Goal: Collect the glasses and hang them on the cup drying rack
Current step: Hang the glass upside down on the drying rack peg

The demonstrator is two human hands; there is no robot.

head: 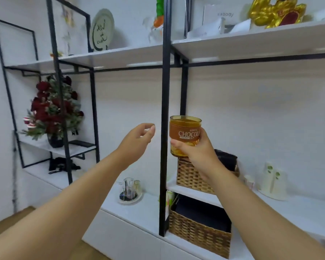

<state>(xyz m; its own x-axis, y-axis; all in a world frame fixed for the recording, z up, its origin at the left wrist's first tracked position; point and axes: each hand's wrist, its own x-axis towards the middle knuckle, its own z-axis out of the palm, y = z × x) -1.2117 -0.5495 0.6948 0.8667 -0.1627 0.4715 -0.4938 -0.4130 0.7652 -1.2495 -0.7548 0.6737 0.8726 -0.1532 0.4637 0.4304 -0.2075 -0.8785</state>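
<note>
Both our hands are raised before a shelf unit: our right hand [193,147] wraps around an amber glass [184,135], held upright in the air, while our left hand [139,136] hangs empty, fingers loosely curled. Down on the white bench [139,212], the cup drying rack [129,192] seems to carry some glasses already; this one is not yet hung.

One head-worn wide view faces forward at a wall shelf unit [165,109], arms reaching close ahead.
</note>
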